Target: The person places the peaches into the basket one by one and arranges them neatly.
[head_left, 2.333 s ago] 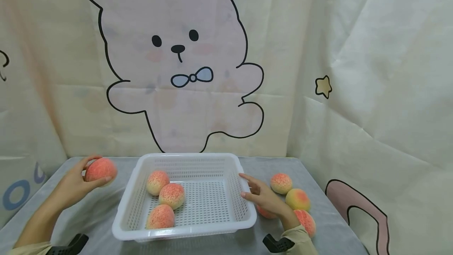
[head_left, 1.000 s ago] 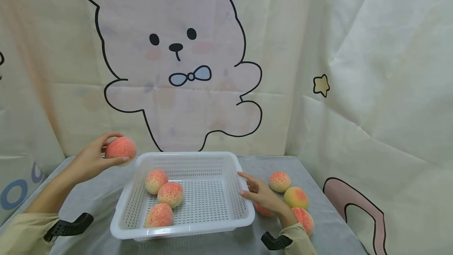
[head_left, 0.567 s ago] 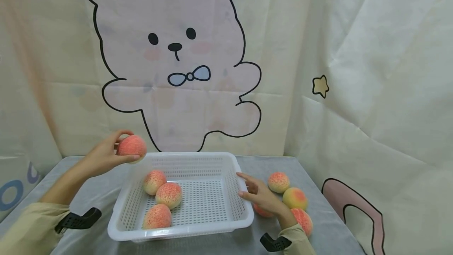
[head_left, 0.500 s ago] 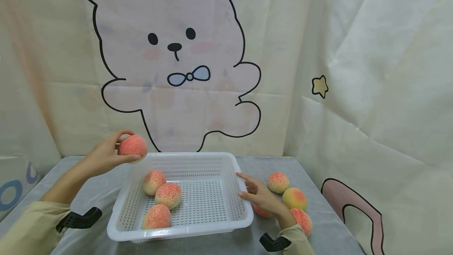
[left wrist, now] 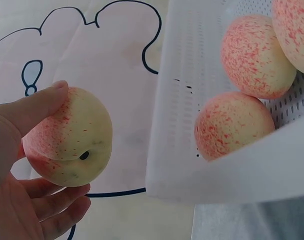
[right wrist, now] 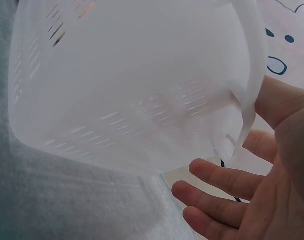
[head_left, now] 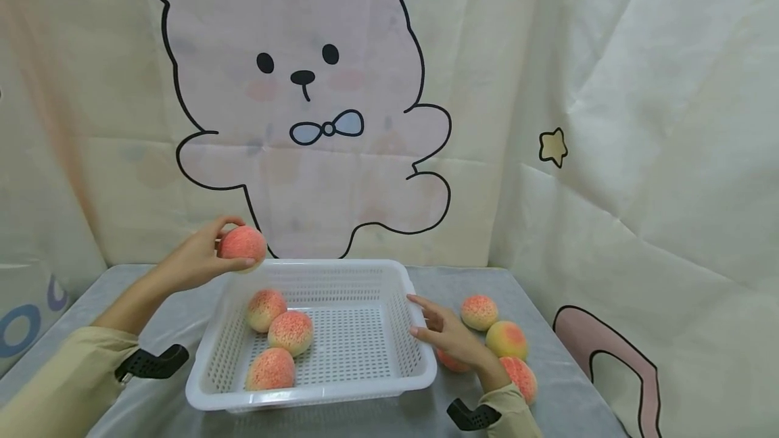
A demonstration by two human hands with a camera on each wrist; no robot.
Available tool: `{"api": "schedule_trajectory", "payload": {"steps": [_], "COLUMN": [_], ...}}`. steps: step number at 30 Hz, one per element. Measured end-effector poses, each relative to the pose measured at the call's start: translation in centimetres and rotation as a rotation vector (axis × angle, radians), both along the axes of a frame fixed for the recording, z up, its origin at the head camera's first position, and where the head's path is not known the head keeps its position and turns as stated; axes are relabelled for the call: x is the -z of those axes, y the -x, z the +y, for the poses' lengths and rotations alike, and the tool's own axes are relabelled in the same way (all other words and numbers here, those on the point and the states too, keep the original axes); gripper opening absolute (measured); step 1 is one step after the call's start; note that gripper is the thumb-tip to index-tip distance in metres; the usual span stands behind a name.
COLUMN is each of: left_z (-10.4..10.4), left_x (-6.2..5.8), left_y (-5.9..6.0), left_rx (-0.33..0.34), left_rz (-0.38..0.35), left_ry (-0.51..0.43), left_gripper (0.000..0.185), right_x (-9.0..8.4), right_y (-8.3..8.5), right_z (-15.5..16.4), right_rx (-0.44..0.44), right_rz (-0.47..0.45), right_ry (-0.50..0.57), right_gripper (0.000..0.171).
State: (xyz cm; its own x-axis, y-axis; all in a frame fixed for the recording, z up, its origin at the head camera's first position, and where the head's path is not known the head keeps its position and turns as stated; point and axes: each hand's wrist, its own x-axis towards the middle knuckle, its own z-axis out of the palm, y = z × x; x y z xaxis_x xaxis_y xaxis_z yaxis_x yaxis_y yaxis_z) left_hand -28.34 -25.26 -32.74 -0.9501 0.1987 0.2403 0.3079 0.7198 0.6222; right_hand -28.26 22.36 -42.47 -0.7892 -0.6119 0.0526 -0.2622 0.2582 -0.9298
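My left hand (head_left: 201,262) (left wrist: 27,165) holds a pink peach (head_left: 242,245) (left wrist: 69,137) in the air over the far left corner of the white perforated basket (head_left: 316,397) (left wrist: 191,100) (right wrist: 127,85). Three peaches (head_left: 285,331) (left wrist: 256,55) lie in the basket's left half. My right hand (head_left: 447,333) (right wrist: 251,175) rests with straight fingers against the basket's right wall. Loose peaches (head_left: 479,311) (head_left: 506,339) (head_left: 520,378) lie on the grey table right of that hand, one partly hidden behind it.
A grey cloth covers the table (head_left: 566,397). A curtain with a cartoon rabbit (head_left: 304,107) hangs right behind it, and plain fabric (head_left: 657,188) closes the right side. Black wrist mounts (head_left: 152,362) (head_left: 471,416) show at both sleeves.
My left hand has carried the peach up and to the right, from beside the basket to above its far left corner. The right hand has stayed at the basket's right wall.
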Motion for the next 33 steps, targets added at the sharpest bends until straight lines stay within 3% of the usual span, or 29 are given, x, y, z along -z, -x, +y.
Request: {"api": "schedule_trajectory", "payload": {"steps": [10, 27, 33], "left_z": [1.6, 4.0, 4.8], "left_x": [-0.8, -0.2, 0.1], "left_y": [0.9, 2.6, 3.0], "left_rx": [0.029, 0.084, 0.147], "left_rz": [-0.02, -0.051, -0.082], "left_ry": [-0.005, -0.014, -0.012], "left_gripper": [0.082, 0.076, 0.07], "right_x": [-0.2, -0.2, -0.2], "right_y": [0.0, 0.0, 0.0], "right_z": [0.1, 0.0, 0.0], "right_rx": [0.01, 0.015, 0.022], "right_rz": [0.002, 0.011, -0.004], "right_ry": [-0.008, -0.021, -0.019], "right_gripper": [0.069, 0.07, 0.07]}}
